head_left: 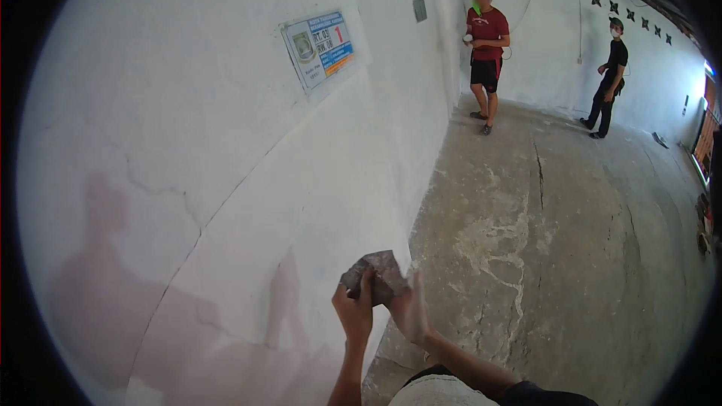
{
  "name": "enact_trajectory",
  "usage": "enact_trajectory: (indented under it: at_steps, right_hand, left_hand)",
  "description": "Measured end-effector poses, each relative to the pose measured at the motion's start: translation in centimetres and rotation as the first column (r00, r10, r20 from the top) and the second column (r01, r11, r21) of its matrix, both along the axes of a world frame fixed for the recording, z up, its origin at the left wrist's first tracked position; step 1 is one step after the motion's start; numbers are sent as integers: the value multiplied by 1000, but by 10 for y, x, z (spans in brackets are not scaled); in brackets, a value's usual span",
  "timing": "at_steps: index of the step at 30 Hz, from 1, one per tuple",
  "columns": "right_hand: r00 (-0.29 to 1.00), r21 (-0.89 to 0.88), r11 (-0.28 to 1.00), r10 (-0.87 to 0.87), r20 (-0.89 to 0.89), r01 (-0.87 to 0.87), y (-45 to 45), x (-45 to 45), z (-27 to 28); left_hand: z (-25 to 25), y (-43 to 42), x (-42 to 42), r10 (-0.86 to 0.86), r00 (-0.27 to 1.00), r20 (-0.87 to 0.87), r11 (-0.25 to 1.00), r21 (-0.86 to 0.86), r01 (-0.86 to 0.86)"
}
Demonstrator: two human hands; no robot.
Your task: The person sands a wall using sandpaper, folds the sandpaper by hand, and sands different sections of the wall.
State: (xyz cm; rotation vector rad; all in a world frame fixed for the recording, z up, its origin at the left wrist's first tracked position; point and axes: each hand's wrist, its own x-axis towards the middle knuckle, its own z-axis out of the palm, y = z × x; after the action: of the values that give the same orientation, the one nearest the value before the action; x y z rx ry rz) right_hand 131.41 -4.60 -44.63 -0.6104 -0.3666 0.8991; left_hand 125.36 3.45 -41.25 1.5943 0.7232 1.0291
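Note:
In front of the white wall, a folded, creased brown-grey sheet [385, 277] that looks like sandpaper is held up low in the view. My left hand [353, 312] is closed on its left part, the thumb pressed across its face. At the sheet's lower right edge is my right hand [410, 312], touching it with the palm side. Its fingers point upward, stretched out and slightly blurred; part of this hand is hidden behind the sheet.
The white wall [301, 195] runs close along my left, cracked, with a printed sign [320, 46]. A cracked concrete floor [481, 256] stretches ahead. A person in a red shirt [487, 37] and another in black clothes [613, 68] stand at the back. Sandals [660, 140] lie farther right.

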Motion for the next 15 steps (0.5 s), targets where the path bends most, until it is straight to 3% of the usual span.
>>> enact_trajectory:
  at_steps: [3, 4, 6, 7, 8, 10, 12, 14, 15]
  right_hand:
    - [986, 200, 977, -46, -163, 78, 22, 24, -7]
    - [984, 194, 979, -33, -176, 67, 33, 29, -6]
    - [999, -25, 1000, 1, -48, -2, 53, 39, -2]
    - [984, 19, 999, 47, -174, -45, 67, 46, -7]
    - [983, 2, 998, 62, -176, -62, 78, 56, -6]
    - [993, -107, 994, -40, -116, 27, 104, 83, 1]
    - [979, -74, 978, -190, 79, 196, 128, 113, 10]
    - [889, -172, 896, -348, 297, 409, 146, 136, 30]
    - [892, -185, 894, -347, 291, 408, 157, 143, 32]
  left_hand:
    - [-12, 26, 25, 92, 996, 2, 994, 54, -92]
    - [-15, 35, 29, 92, 996, 13, 990, 104, -93]
    - [-18, 51, 21, 110, 994, -11, 984, 142, -107]
    - [-2, 61, 14, 104, 987, -124, 983, 162, -83]
    - [12, 72, 6, 96, 969, -226, 982, 179, -56]
    - [22, 96, -27, 388, 912, -133, 821, 499, -276]
    - [27, 118, -79, 539, 838, 81, 502, 768, -397]
    - [16, 135, -130, 590, 778, 216, 255, 864, -434]
    - [9, 142, -152, 639, 746, 189, 221, 883, -414]
